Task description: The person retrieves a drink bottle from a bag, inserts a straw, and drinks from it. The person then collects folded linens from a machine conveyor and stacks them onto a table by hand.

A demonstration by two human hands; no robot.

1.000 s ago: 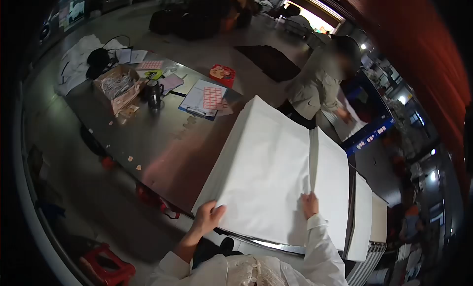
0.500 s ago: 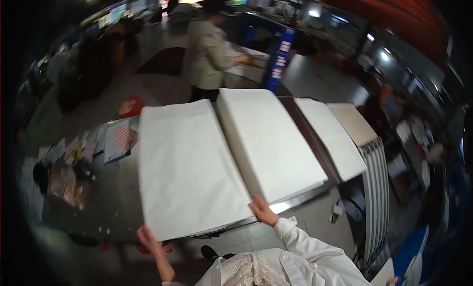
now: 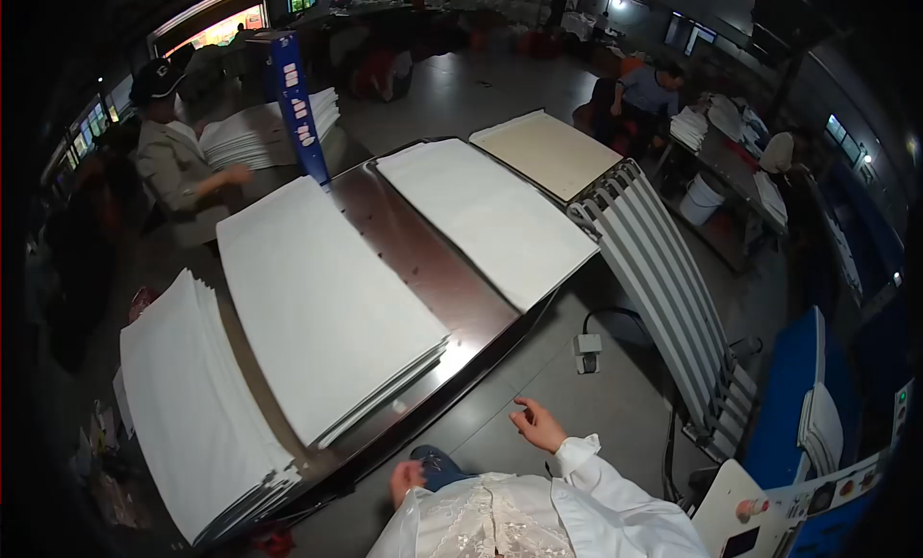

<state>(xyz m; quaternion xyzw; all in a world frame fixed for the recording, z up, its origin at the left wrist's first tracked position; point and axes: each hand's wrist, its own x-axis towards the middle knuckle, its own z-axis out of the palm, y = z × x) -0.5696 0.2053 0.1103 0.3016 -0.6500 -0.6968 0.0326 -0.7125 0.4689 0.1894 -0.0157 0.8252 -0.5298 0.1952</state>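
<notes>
My right hand [image 3: 540, 426] hangs over the floor in front of the metal table [image 3: 423, 241], its fingers loosely bent and apart, with nothing in it. Lower and to the left, close to my body, is my left hand [image 3: 406, 481]; it is blurred and its fingers are not clear. Nearest to the hands lies a middle stack of white sheets [image 3: 327, 308] at the table's front edge. Left of it is another white stack [image 3: 202, 404] with uneven corners. Farther right, a thinner white pile [image 3: 486, 212] lies flat on the table.
A beige board [image 3: 548, 152] adjoins the table's far right end, with a striped belt conveyor [image 3: 663, 289] sloping down from it. A blue post [image 3: 300, 106] rises behind the table. One co-worker [image 3: 178, 164] stands at the back left, beside more white sheets. A control panel [image 3: 750, 510] is at lower right.
My view has swung to the right. Both hands have come away from the left white stack, which they were touching at its front corners, and are now near my body.
</notes>
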